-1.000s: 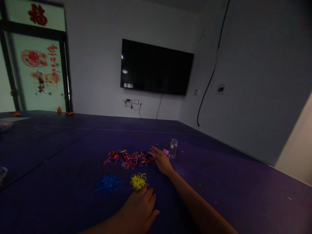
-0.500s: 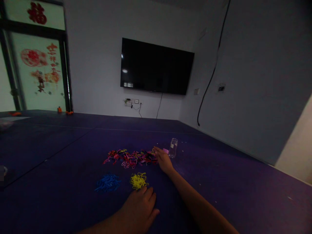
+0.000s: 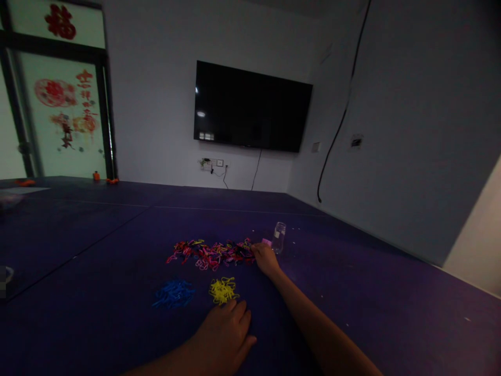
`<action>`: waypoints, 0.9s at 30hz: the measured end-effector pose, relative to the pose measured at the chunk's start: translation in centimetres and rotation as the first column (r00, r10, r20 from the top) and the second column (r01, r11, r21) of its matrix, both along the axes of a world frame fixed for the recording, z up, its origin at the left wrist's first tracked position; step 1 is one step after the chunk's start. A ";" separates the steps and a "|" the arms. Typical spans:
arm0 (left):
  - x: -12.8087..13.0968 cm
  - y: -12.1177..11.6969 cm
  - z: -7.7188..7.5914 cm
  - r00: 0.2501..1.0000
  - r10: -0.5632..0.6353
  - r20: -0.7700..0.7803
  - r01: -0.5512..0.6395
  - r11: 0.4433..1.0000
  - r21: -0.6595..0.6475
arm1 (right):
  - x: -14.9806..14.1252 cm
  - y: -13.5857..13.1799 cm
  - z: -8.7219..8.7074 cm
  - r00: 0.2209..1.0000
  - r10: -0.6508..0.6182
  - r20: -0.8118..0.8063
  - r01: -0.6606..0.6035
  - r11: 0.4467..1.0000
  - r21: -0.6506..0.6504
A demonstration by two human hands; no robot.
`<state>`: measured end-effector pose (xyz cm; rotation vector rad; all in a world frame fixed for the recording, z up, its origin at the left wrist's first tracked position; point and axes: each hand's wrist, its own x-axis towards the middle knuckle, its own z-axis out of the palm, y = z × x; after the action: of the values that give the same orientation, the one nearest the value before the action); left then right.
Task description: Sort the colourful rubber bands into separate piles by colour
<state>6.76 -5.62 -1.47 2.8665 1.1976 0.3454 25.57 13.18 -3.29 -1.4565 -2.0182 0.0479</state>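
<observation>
A long loose pile of mixed rubber bands [image 3: 211,254], mostly pink, red and dark with a few yellow ones, lies on the purple surface [image 3: 117,250]. At its right end, my right hand [image 3: 266,259] has its fingers drawn together; whatever they pinch is too small to make out. Nearer me sit a heap of blue rubber bands [image 3: 174,293] and a smaller heap of yellow rubber bands [image 3: 223,290]. My left hand [image 3: 225,334] rests palm down just below the yellow heap, fingers stretched out and thumb apart, holding nothing.
Just beyond my right hand are a clear plastic container [image 3: 278,237] and a small pink piece [image 3: 266,242]. White specks dot the surface on the right. A television [image 3: 252,107] hangs on the far wall, and a dark cable [image 3: 335,136] hangs down the right wall.
My right hand's fingers, stretched over the pile's right end before, are now drawn together and slightly back to the right. My left hand stays put.
</observation>
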 end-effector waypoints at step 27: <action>0.0 -0.2 0.1 1.000 0.006 0.024 -0.006 1.000 -0.003 | 0.5 1.7 -1.7 0.805 0.187 -0.563 -0.169 0.982 0.084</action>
<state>6.75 -5.81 -1.33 2.8480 1.2019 0.3773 26.02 14.84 -5.00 -1.0558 -1.6319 0.4778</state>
